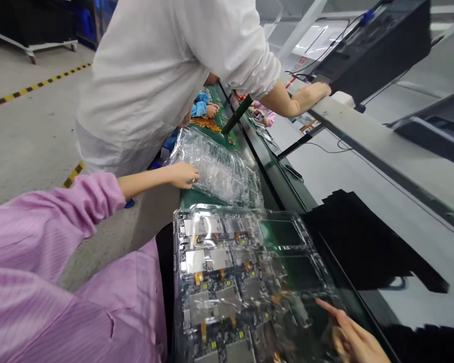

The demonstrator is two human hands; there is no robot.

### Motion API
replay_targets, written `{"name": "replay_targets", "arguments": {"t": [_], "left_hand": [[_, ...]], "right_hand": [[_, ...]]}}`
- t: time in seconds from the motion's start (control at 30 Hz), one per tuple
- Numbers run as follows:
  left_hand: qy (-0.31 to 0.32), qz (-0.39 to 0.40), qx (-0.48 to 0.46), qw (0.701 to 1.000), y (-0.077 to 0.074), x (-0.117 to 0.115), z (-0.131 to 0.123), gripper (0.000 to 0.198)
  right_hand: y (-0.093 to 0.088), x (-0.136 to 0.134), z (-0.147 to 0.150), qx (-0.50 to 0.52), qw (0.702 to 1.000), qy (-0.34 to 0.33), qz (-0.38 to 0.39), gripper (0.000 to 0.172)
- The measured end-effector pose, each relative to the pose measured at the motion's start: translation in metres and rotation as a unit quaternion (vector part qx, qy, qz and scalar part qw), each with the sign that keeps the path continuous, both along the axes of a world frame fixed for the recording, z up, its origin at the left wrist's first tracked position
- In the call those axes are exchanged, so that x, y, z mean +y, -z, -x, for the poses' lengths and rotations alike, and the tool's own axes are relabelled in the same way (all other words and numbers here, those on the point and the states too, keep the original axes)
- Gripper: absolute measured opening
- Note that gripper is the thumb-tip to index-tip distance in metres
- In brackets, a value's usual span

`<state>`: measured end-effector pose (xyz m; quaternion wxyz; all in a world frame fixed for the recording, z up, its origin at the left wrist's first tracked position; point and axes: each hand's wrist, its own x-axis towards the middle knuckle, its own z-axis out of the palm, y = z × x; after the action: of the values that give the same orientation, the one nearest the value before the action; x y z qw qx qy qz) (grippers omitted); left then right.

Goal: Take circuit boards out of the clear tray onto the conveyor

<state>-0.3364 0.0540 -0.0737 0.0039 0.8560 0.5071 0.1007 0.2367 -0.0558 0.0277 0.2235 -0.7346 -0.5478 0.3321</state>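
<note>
My left hand (183,175), in a pink sleeve, reaches out to the near edge of a stack of empty clear plastic trays (219,169) on the green bench; its fingers are curled on that edge. My right hand (350,335) is at the bottom right, with fingers stretched out and the index fingertip resting on the right rim of a clear tray of circuit boards (245,282). That tray lies directly in front of me; several of its pockets hold boards with metal shields, and the pockets at its far right look vacant.
A person in a white coat (162,75) leans over the bench just beyond the clear trays, with one hand (318,92) on a grey ledge by a black machine (378,43). Other workers' hands (212,109) show farther along. A black sheet (363,242) lies to the right.
</note>
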Motion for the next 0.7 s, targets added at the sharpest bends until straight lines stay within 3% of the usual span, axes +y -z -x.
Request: {"name": "replay_targets", "arguments": {"t": [0.07, 0.13, 0.23, 0.33, 0.43, 0.5, 0.6, 0.7], "left_hand": [[-0.026, -0.021, -0.034, 0.999, -0.001, 0.01, -0.001, 0.027], [-0.044, -0.061, -0.124, 0.989, 0.0, 0.003, -0.008, 0.028], [-0.069, -0.083, -0.339, 0.935, 0.011, -0.039, -0.024, 0.026], [-0.086, 0.044, -0.466, 0.88, 0.033, -0.088, -0.036, 0.029], [-0.074, 0.118, -0.494, 0.859, 0.055, -0.111, -0.042, 0.034], [-0.079, 0.127, -0.508, 0.848, 0.065, -0.11, -0.043, 0.033], [-0.102, 0.132, -0.524, 0.835, 0.075, -0.103, -0.044, 0.035], [-0.117, 0.133, -0.517, 0.837, 0.085, -0.108, -0.046, 0.042]], "right_hand": [[0.013, 0.013, 0.011, -0.037, 0.998, -0.043, -0.007, 0.088], [0.023, 0.031, 0.021, -0.108, 0.99, -0.093, -0.012, 0.079], [0.035, 0.056, 0.028, -0.271, 0.951, -0.133, -0.065, 0.058], [0.048, 0.068, 0.031, -0.383, 0.911, -0.11, -0.106, 0.051], [0.063, 0.069, 0.034, -0.424, 0.893, -0.117, -0.094, 0.045], [0.072, 0.068, 0.038, -0.428, 0.89, -0.125, -0.094, 0.042], [0.081, 0.068, 0.048, -0.416, 0.9, -0.082, -0.1, 0.036], [0.088, 0.062, 0.053, -0.39, 0.913, -0.062, -0.104, 0.031]]}}
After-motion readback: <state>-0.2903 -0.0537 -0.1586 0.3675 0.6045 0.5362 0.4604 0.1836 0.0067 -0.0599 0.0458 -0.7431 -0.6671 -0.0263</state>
